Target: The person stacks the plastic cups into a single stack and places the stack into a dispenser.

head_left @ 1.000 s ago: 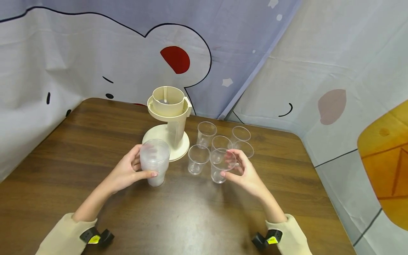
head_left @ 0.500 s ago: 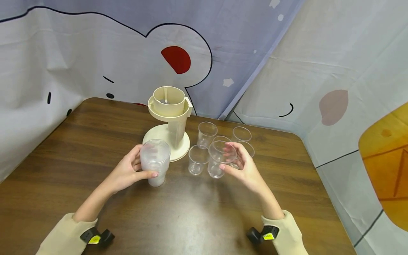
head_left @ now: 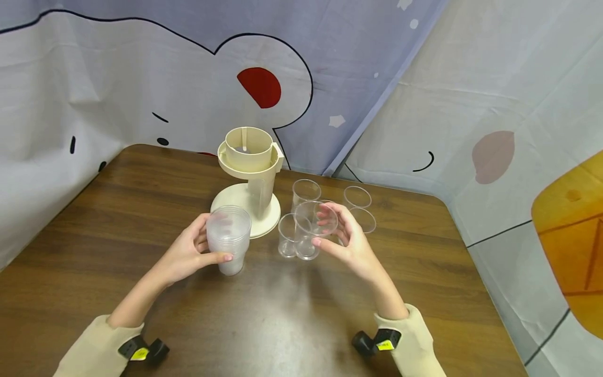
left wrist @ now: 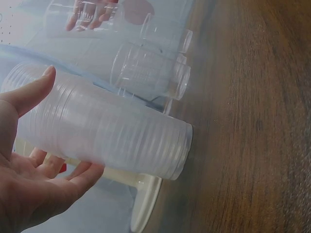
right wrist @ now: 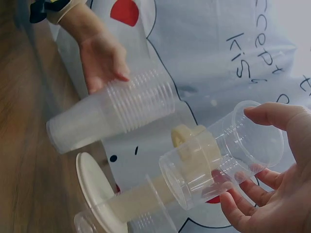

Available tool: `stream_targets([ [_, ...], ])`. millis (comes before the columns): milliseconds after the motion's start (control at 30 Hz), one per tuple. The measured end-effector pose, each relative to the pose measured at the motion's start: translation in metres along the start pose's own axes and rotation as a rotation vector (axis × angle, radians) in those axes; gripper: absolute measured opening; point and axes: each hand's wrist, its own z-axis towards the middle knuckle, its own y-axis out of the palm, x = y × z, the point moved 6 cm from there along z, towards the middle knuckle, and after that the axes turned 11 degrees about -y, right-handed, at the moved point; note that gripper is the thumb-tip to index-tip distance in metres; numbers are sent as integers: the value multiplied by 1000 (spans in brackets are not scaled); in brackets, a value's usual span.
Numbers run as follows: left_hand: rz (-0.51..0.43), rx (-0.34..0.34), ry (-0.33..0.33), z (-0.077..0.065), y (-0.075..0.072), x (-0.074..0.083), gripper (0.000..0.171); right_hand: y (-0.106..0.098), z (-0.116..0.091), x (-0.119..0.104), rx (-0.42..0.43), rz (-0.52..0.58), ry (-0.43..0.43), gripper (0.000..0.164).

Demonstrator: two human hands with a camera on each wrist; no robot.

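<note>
In the head view my left hand (head_left: pixel 198 248) grips a nested stack of clear plastic cups (head_left: pixel 229 243), upright at the front left of a cream plastic stand (head_left: pixel 260 196). The stack's base is on or very near the tabletop in the left wrist view. My right hand (head_left: pixel 347 243) holds one clear plastic cup (right wrist: pixel 233 138) between thumb and fingers. That cup is off the table, partly hiding the cups behind it. A standing cup (head_left: pixel 286 243) is just to its left, overlapped by it in view.
More single clear cups stand upright behind and right of my right hand, among them a back-row cup (head_left: pixel 306 193) and a right-hand cup (head_left: pixel 357 197). The brown wooden table (head_left: pixel 264 324) ends at a printed cloth backdrop (head_left: pixel 165 78).
My right hand has lifted the cup and carried it left, in front of the standing cups. My left hand and the stack have stayed in place.
</note>
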Motion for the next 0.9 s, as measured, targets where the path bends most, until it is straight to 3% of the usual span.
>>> stream_targets([
  [900, -12, 0, 5, 0, 0, 1, 71, 40, 34, -23, -37, 79, -70, 63],
])
